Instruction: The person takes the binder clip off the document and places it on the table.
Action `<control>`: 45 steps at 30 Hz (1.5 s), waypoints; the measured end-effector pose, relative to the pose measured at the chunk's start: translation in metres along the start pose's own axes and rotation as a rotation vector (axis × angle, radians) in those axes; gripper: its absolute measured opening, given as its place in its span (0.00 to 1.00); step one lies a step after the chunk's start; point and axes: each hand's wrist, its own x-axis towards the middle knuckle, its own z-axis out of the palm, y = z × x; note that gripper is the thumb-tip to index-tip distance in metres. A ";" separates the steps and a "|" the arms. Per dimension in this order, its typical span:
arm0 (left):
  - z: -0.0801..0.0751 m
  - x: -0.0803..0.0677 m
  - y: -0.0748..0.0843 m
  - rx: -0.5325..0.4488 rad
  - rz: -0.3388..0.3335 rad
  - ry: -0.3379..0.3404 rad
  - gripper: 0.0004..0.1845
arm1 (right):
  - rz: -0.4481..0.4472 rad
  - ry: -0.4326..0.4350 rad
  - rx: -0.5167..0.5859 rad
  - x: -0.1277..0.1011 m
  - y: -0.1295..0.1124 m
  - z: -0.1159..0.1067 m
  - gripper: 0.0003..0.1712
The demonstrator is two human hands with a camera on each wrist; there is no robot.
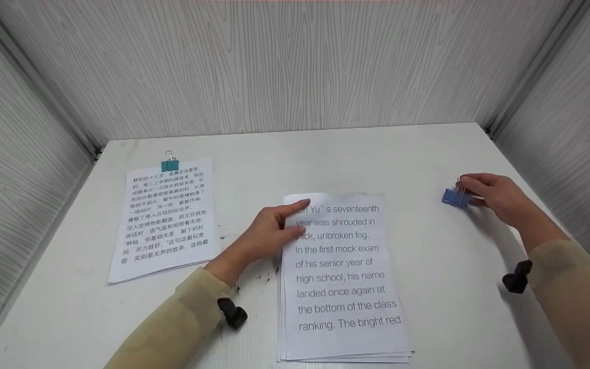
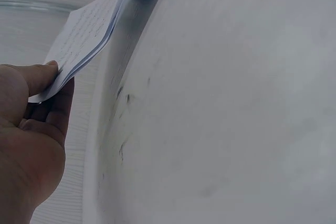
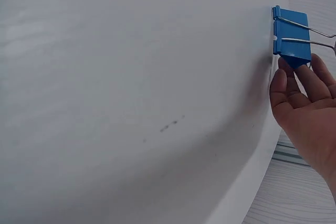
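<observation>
A stack of printed sheets (image 1: 346, 287) with large English text lies at the middle front of the table. My left hand (image 1: 261, 233) holds its upper left edge. In the left wrist view, the thumb of that hand (image 2: 31, 145) lies on top of the paper (image 2: 86, 32) and the other fingers are beneath, pinching the edge. Over to the right, my right hand (image 1: 500, 200) holds a blue binder clip (image 1: 455, 198) by its wire handles. The right wrist view shows the clip (image 3: 294, 30) up close, with the fingers (image 3: 315, 85) at one end of its body.
At the left lies another stack of sheets (image 1: 167, 220) with Chinese text, a teal binder clip (image 1: 170, 165) on its top edge. Wood-grain panels (image 1: 285, 61) enclose the white table (image 1: 325, 161) at the back and sides. Small dark marks dot the tabletop.
</observation>
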 end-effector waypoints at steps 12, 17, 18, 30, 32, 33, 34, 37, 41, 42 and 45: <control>0.000 0.002 -0.004 0.009 -0.002 0.005 0.34 | 0.021 0.010 -0.011 0.002 0.003 0.002 0.45; 0.001 0.005 -0.004 0.017 -0.013 0.012 0.34 | 0.015 0.033 0.014 -0.002 0.002 0.000 0.45; 0.001 0.006 -0.004 0.022 -0.016 0.015 0.34 | 0.014 0.046 0.021 -0.003 0.001 -0.001 0.45; 0.001 0.018 -0.008 0.184 -0.150 0.091 0.35 | -0.050 0.284 -0.097 -0.011 -0.032 0.016 0.45; 0.000 0.018 -0.007 0.198 -0.157 0.098 0.35 | -0.077 0.272 -0.134 -0.015 -0.040 0.023 0.44; 0.000 0.018 -0.007 0.207 -0.154 0.100 0.35 | -0.094 0.263 -0.158 -0.017 -0.043 0.027 0.43; 0.000 0.018 -0.006 0.220 -0.151 0.105 0.35 | -0.111 0.251 -0.180 -0.019 -0.046 0.031 0.42; 0.000 0.019 -0.005 0.255 -0.142 0.116 0.35 | -0.167 0.203 -0.229 -0.026 -0.058 0.045 0.40; -0.001 0.019 -0.002 0.331 -0.136 0.123 0.36 | -0.264 0.139 -0.287 -0.035 -0.074 0.070 0.37; -0.001 0.018 -0.001 0.358 -0.136 0.124 0.37 | -0.286 0.123 -0.305 -0.038 -0.078 0.077 0.36; -0.002 0.016 0.003 0.441 -0.131 0.123 0.38 | -0.332 0.075 -0.359 -0.046 -0.087 0.098 0.35</control>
